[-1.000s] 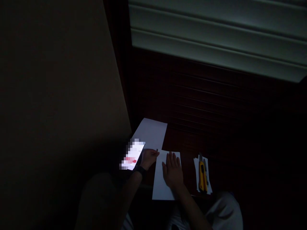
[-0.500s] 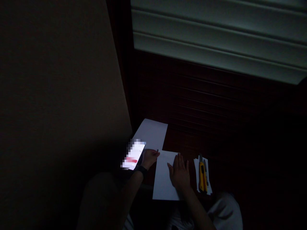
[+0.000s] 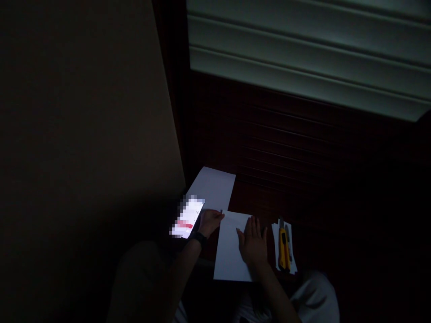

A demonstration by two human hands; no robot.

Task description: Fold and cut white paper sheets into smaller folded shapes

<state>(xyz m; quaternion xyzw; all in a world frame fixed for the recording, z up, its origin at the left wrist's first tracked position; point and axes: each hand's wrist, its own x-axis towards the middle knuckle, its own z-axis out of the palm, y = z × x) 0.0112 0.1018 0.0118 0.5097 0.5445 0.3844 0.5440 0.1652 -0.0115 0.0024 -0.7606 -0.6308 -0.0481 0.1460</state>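
Observation:
A white sheet of paper [image 3: 230, 251] lies in front of me on a dark surface. At its upper left corner my left hand [image 3: 211, 222] is closed, fingers together on the edge, with a dark band on the wrist. A tiny dark spot shows at that corner, too small to name. My right hand [image 3: 254, 244] rests flat on the sheet's right part, fingers stretched towards its top edge, covering some of that side. Just left of my left hand, a lit phone [image 3: 190, 217] leans at a slant, its screen partly blurred out.
Behind the phone lies another white sheet [image 3: 215, 186]. To the right, a yellow utility knife [image 3: 283, 246] and a slim pen-like tool [image 3: 288, 242] lie on small paper pieces [image 3: 276, 233]. A pale wall [image 3: 84, 112] rises at left; light slats [image 3: 303, 58] hang above dark panelling.
My right hand has shifted very slightly on the sheet, its fingers a little more spread. The small number on the phone screen differs. My left hand and the paper stay in place.

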